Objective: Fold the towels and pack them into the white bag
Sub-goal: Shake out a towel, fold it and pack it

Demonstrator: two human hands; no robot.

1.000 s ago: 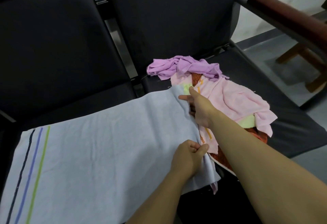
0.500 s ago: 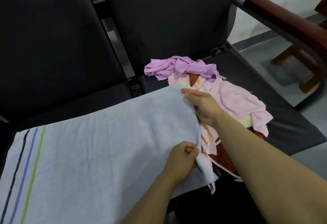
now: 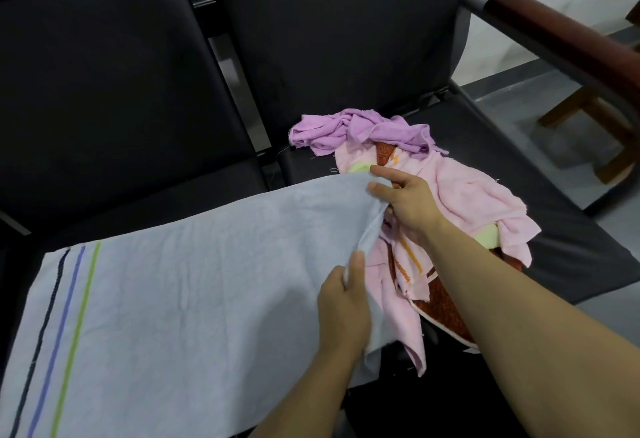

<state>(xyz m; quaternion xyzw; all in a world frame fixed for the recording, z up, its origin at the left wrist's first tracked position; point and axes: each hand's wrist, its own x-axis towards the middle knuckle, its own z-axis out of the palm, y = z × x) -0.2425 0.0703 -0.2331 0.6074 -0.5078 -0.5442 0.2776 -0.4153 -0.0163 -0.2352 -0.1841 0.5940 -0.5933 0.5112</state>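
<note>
Pale-blue towel (image 3: 180, 292) pinched along its edge beside the pink pile (image 3: 478, 209), left hand (image 3: 343, 302) and right hand (image 3: 405, 202); best lifted evenly, corners matched before creasing.

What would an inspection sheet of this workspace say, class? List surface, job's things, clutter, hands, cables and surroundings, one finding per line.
Surface: black padded seats of a row of chairs.
Job's things: light blue towel with three stripes at one end, spread across the seat; heap of unfolded towels beside it, purple towel on top, pink towel below; no white bag in view.
Clutter: nothing seen.
Hands: left hand grips the blue towel's near edge; right hand pinches its far corner.
Cables: nothing seen.
Surroundings: wooden armrest, grey floor, wooden furniture legs.
</note>
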